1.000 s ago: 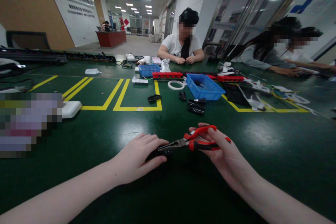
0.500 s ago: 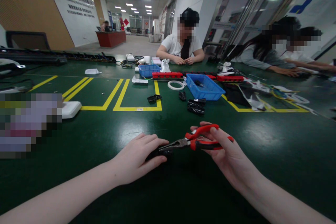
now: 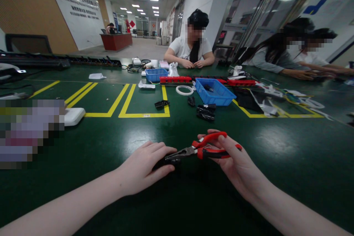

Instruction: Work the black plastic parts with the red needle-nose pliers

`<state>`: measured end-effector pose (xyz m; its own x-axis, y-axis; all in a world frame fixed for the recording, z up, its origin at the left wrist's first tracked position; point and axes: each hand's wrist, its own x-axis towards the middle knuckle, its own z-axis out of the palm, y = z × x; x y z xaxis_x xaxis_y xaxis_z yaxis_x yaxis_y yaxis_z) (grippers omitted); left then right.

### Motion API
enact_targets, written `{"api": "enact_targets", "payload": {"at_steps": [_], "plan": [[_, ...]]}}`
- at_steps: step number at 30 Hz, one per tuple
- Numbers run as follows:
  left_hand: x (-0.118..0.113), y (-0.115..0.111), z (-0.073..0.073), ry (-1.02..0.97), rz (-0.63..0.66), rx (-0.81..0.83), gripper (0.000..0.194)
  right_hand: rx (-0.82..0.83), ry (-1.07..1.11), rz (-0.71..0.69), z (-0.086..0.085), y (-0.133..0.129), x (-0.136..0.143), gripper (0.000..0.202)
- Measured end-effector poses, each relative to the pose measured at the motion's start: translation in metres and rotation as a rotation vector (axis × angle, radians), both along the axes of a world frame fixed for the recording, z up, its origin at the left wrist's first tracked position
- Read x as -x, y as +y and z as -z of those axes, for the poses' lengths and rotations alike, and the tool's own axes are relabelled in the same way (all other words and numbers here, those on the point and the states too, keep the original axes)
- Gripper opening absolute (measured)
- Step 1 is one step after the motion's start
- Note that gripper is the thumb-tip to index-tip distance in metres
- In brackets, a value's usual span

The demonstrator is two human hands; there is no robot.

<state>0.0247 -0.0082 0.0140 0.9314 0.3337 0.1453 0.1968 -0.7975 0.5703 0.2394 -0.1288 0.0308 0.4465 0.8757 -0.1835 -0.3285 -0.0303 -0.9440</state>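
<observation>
Red-and-black-handled needle-nose pliers (image 3: 190, 150) are gripped by my right hand (image 3: 235, 155), its fingers around the handles. Their jaws point left and reach a small black glossy piece (image 3: 173, 161) on the dark green table. My left hand (image 3: 148, 166) holds that piece between thumb and fingers, which cover most of it, so its kind cannot be made out. Whether the jaw tips clamp the piece is hard to see. Farther out lie several black glossy pieces, among them a bundle (image 3: 206, 112), a small one (image 3: 191, 101) and a flat one (image 3: 162, 104).
Beyond the black pieces stands a blue bin (image 3: 214, 91), with a white ring of tape (image 3: 184, 90) beside it. A smaller blue bin (image 3: 156, 74) and red strips (image 3: 175, 79) sit behind. At left is a white box (image 3: 74, 116). A co-worker (image 3: 190, 49) sits opposite; others sit at right.
The pliers and my right hand have shifted slightly left, toward the black piece. My left hand stays nearly in place, and the view has moved a little.
</observation>
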Motion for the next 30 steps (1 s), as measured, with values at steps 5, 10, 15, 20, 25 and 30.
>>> {"api": "enact_targets", "payload": {"at_steps": [5,10,15,20,25,30], "plan": [[-0.0001,-0.0004,0.0,-0.007,0.003,-0.004,0.029,-0.006,0.003,0.023,-0.0017,0.0003,-0.0007,0.036],[0.0003,-0.0006,-0.0018,0.005,-0.001,0.016,0.028,0.002,0.017,0.028,-0.0031,0.0009,-0.0022,0.038],[0.0,-0.0003,-0.0007,-0.008,0.009,-0.004,0.029,-0.004,0.007,0.035,-0.0026,0.0008,-0.0024,0.037],[0.0,-0.0001,-0.0005,-0.006,-0.001,-0.003,0.03,-0.001,-0.011,0.017,-0.0012,0.0001,-0.0031,0.037],[0.0006,-0.0004,-0.0008,-0.004,-0.003,-0.005,0.029,0.0,-0.008,0.018,-0.0019,0.0,-0.0019,0.038],[0.0004,-0.0003,-0.0008,0.013,-0.008,0.012,0.029,0.0,-0.019,0.022,-0.0037,0.0003,0.0004,0.04]]}}
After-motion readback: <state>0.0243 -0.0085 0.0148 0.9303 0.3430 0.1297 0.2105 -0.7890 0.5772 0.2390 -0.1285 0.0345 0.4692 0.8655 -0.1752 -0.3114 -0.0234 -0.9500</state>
